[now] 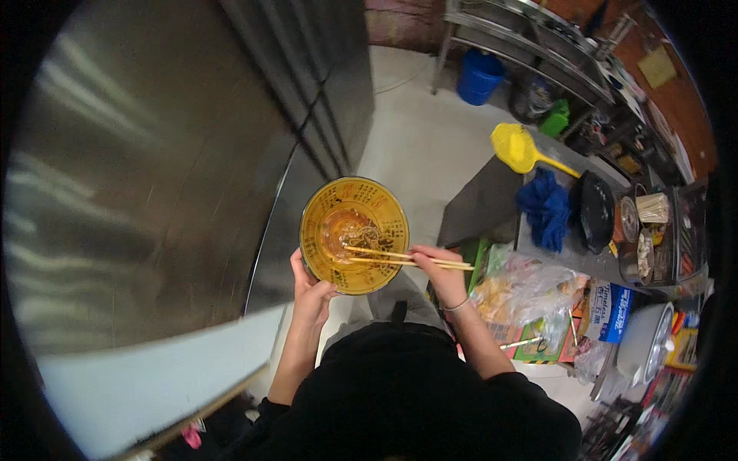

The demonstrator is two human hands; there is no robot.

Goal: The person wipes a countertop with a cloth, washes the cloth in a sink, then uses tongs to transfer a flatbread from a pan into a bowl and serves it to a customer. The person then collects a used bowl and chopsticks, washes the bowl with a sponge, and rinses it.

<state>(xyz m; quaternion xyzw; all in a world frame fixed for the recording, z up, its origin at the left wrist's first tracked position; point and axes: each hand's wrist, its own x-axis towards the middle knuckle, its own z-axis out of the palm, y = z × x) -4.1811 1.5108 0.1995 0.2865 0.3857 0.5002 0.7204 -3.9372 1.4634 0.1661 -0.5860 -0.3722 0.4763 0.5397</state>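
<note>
A yellow bowl [314, 230] with a dark rim and printed writing on its inner wall is held in front of my body. My left hand [313, 288] grips its lower left edge, thumb over the rim. Between the fingers of my right hand [441, 274] is a pair of wooden chopsticks [412, 259]. Their tips reach into the bowl, over some reddish-brown liquid [340, 230]. Dark, stringy food [375, 236] lies in the bowl's right part beside the chopsticks; its exact kind is hard to tell.
Along my left side stands a large stainless-steel cabinet [144, 173]. To the right, a metal counter [527, 227] carries a yellow strainer [515, 148], a blue cloth [545, 207] and a black pan [594, 212]. Nearer lie plastic bags [530, 288] on boxes. A blue bucket [479, 76] is farther off.
</note>
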